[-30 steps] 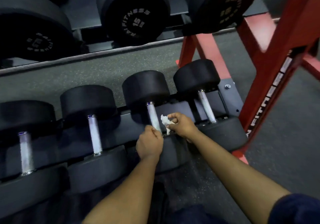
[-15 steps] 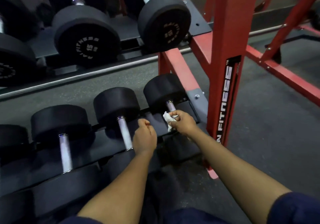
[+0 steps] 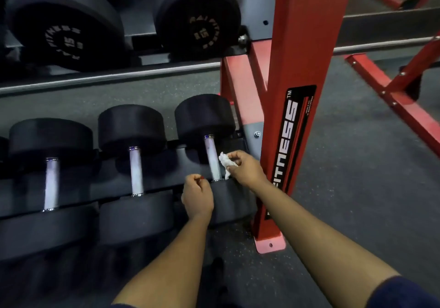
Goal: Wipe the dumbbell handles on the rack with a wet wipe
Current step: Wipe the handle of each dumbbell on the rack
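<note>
Three black dumbbells lie side by side on the lower shelf of the rack. The rightmost one has a pale metal handle (image 3: 211,157). My right hand (image 3: 245,169) pinches a crumpled white wet wipe (image 3: 225,163) just to the right of that handle, touching or nearly touching it. My left hand (image 3: 197,197) is curled into a fist in front of the same dumbbell's near head, to the lower left of the handle, and I see nothing in it. Two more handles, the middle handle (image 3: 136,171) and the left handle (image 3: 51,184), stand bare further left.
A red upright post (image 3: 292,117) with a FITNESS label stands right beside my right hand, bolted to the grey rubber floor (image 3: 357,188). Larger 15-marked dumbbells (image 3: 197,15) sit on the upper shelf. Red frame bars (image 3: 390,93) run across the floor at right.
The view has swung right and closer to the rack's end. My right hand carried the wipe from the second-from-right handle to the rightmost one; my left hand followed, staying curled.
</note>
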A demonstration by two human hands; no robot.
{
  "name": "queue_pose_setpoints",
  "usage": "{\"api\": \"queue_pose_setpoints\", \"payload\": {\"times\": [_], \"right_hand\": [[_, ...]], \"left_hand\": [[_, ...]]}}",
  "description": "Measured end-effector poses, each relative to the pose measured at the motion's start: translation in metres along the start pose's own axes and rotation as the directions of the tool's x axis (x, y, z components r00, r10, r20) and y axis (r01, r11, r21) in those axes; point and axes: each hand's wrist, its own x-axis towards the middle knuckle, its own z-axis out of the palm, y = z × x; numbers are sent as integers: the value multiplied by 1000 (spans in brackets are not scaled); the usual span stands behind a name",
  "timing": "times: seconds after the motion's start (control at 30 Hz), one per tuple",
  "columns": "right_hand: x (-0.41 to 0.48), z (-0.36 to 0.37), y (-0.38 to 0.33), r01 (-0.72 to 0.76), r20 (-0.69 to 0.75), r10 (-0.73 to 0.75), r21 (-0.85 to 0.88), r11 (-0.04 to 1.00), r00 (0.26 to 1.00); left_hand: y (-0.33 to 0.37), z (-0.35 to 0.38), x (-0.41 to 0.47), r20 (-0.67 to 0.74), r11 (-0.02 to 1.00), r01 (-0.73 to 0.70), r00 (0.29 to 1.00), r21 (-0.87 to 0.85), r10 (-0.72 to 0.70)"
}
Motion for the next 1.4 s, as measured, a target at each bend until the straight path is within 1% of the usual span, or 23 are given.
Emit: {"api": "queue_pose_setpoints", "payload": {"times": [0.1, 0.2, 0.33, 0.53, 0.57, 0.67, 0.7, 0.8, 0.87, 0.93, 0.97, 1.03, 1.1, 1.17, 1.2, 1.23, 1.33, 1.37, 1.4], "right_hand": [[6, 2, 3, 3, 3, -3, -21, 1000, 1000], [12, 9, 6, -15, 23, 16, -48, 999, 1000], [28, 13, 8, -52, 18, 54, -89, 995, 998], [49, 23, 9, -144, 23, 151, -190, 971, 988], [52, 26, 9, -157, 42, 172, -239, 958, 984], [60, 36, 12, -166, 126, 254, -477, 863, 959], [63, 38, 11, -168, 140, 282, -532, 830, 949], [75, 45, 13, -207, 164, 377, -608, 767, 912], [85, 49, 13, -236, 203, 409, -563, 792, 890], [103, 56, 14, -292, 182, 386, -397, 870, 904], [114, 59, 17, -329, 127, 372, -270, 905, 919], [135, 68, 23, -363, -15, 363, -57, 930, 932], [144, 71, 27, -319, -104, 319, 16, 948, 942], [124, 65, 3, -258, -157, 254, -5, 966, 954], [113, 61, -2, -234, -143, 231, -8, 972, 963], [104, 56, -2, -220, -109, 215, -34, 975, 970], [79, 39, 0, -200, 38, 211, -204, 959, 977], [73, 35, 0, -181, 99, 213, -263, 948, 972], [68, 31, -2, -145, 168, 218, -363, 920, 961]], "left_hand": [[4, 6, 4, -17, 995, 104, 994, 6, -104], [8, 9, 9, -17, 972, 231, 973, 45, -231], [11, 14, 12, -36, 947, 315, 949, 54, -314], [5, 16, 14, -7, 956, 292, 956, 36, -292], [6, 16, 12, -9, 956, 293, 956, 30, -292], [7, 15, 12, -12, 958, 284, 959, 29, -284], [7, 16, 13, -9, 959, 281, 960, 26, -281], [6, 17, 15, 4, 960, 279, 960, 21, -279], [2, 17, 15, 8, 957, 288, 958, 19, -288], [1, 17, 16, 11, 960, 281, 960, 11, -281], [1, 17, 16, 14, 962, 272, 962, 14, -272], [2, 16, 17, 12, 963, 267, 963, 25, -268], [5, 14, 17, 4, 964, 265, 964, 39, -265], [4, 13, 16, -3, 963, 267, 964, 43, -267], [3, 12, 16, 2, 963, 266, 964, 44, -267], [3, 13, 17, 10, 963, 266, 964, 41, -266], [4, 14, 17, 20, 961, 272, 962, 55, -274], [4, 13, 17, 17, 961, 271, 962, 60, -273], [4, 13, 17, 16, 960, 271, 962, 66, -273]]}}
